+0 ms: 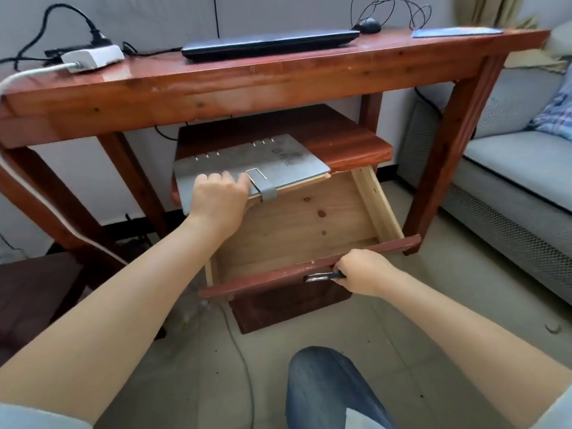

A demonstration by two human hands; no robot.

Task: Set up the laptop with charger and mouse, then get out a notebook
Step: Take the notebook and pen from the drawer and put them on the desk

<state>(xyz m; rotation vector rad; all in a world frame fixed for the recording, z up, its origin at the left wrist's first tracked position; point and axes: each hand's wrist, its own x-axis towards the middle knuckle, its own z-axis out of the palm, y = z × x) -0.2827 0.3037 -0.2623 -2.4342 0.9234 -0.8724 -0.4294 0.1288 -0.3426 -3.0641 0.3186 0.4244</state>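
Head view: at frame centre my left hand (218, 193) grips the grey notebook (247, 164) by its near edge, holding it on the top of the small cabinet (349, 140) above the drawer (297, 224), whose pale wood interior shows bare. My right hand (362, 274) is closed on the drawer's dark handle (322, 276). Along the upper frame, the shut laptop (269, 43), mouse (368, 25) and white power strip (93, 57) rest on the desk (216, 85).
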